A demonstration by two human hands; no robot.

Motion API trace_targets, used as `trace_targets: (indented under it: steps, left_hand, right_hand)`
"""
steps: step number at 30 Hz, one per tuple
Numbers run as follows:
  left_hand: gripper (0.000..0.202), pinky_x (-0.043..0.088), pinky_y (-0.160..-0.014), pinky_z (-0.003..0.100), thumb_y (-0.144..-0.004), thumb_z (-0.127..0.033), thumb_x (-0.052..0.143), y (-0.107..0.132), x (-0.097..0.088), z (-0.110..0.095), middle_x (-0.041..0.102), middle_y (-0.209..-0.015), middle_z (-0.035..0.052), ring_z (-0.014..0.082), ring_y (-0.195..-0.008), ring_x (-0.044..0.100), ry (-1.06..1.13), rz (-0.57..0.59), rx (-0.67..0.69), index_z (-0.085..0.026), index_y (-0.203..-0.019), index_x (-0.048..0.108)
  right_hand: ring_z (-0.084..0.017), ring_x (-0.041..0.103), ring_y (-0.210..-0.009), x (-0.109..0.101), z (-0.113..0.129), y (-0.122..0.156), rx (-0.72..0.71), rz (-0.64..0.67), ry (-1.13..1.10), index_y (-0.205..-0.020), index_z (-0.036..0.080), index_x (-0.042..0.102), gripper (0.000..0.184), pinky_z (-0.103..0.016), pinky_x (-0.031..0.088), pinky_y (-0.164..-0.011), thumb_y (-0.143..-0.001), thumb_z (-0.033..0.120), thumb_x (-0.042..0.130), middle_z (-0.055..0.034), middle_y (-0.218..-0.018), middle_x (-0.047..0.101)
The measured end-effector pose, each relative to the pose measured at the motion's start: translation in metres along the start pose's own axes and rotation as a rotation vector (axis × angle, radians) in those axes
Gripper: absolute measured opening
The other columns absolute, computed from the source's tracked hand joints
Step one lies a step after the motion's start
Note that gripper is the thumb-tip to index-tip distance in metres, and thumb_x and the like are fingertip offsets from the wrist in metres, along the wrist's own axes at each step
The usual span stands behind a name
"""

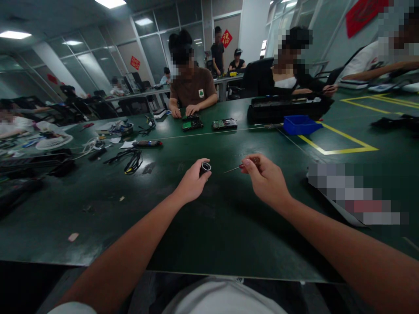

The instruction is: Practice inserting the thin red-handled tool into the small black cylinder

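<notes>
My left hand (195, 179) is closed around a small black cylinder (206, 167) with a pale ring at its open end, which faces up toward me. It looks like a lens barrel, but I cannot tell for certain. To its right, my right hand (266, 176) grips a screwdriver (242, 166) by its reddish-brown handle. The thin metal shaft points left toward the cylinder, with a gap between the two. Both hands are above the green tabletop (209, 235), and my fingers hide part of each thing.
Black cables (129, 160) and a dark pen-shaped tool (147, 143) lie to the left. Across the table a person (193, 87) handles a green circuit board (192, 123), near a second board (224, 124). A blue bin (301, 125) stands right of them. A blurred-out packet (347, 196) lies at right.
</notes>
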State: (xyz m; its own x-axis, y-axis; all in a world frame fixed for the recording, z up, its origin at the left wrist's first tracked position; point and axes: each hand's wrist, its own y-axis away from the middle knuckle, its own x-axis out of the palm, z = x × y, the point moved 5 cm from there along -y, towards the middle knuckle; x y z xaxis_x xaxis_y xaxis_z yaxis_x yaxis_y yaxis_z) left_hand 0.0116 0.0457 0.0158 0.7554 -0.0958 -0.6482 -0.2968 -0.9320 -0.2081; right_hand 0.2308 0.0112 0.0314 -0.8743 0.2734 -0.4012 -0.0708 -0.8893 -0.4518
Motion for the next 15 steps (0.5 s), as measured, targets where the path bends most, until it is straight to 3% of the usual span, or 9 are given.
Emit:
trace_targets:
  steps: [3, 6, 9, 15]
  left_hand:
    - [0.041, 0.049, -0.092, 0.038, -0.095, -0.031, 0.052, 0.001, -0.006, -0.001, 0.064, -0.116, 0.0089, 0.0222, -0.104, 0.062, -0.001, 0.003, -0.05, -0.019, -0.134, 0.048]
    - [0.034, 0.05, -0.086, 0.037, -0.094, -0.042, 0.055, 0.0, -0.012, -0.002, 0.066, -0.108, 0.0073, 0.0226, -0.097, 0.063, -0.078, -0.007, -0.044, -0.02, -0.119, 0.058]
    - [0.027, 0.049, -0.087, 0.037, -0.093, -0.041, 0.057, -0.002, -0.016, -0.001, 0.068, -0.107, 0.0063, 0.0227, -0.097, 0.063, -0.179, -0.022, -0.009, -0.021, -0.109, 0.063]
    - [0.029, 0.048, -0.091, 0.038, -0.097, -0.036, 0.049, -0.002, -0.008, 0.006, 0.066, -0.115, 0.0066, 0.0225, -0.104, 0.061, -0.376, 0.073, 0.062, -0.023, -0.115, 0.067]
  right_hand:
    - [-0.023, 0.071, -0.081, 0.0, 0.0, 0.001, 0.001, 0.013, -0.001, -0.099, 0.02, 0.063, 0.03, -0.039, 0.052, -0.074, -0.098, 0.047, 0.049, -0.0066, -0.086, 0.073]
    - [-0.023, 0.071, -0.081, 0.0, 0.0, 0.0, -0.006, 0.023, 0.015, -0.099, 0.021, 0.064, 0.031, -0.039, 0.052, -0.073, -0.099, 0.047, 0.048, -0.0064, -0.086, 0.073]
    - [-0.023, 0.071, -0.081, 0.0, -0.001, 0.0, -0.009, 0.025, 0.017, -0.099, 0.021, 0.064, 0.031, -0.038, 0.052, -0.073, -0.099, 0.047, 0.048, -0.0061, -0.086, 0.073]
    - [-0.023, 0.071, -0.082, 0.0, 0.001, 0.0, 0.004, 0.044, 0.024, -0.099, 0.02, 0.064, 0.03, -0.038, 0.051, -0.073, -0.099, 0.046, 0.048, -0.0065, -0.086, 0.074]
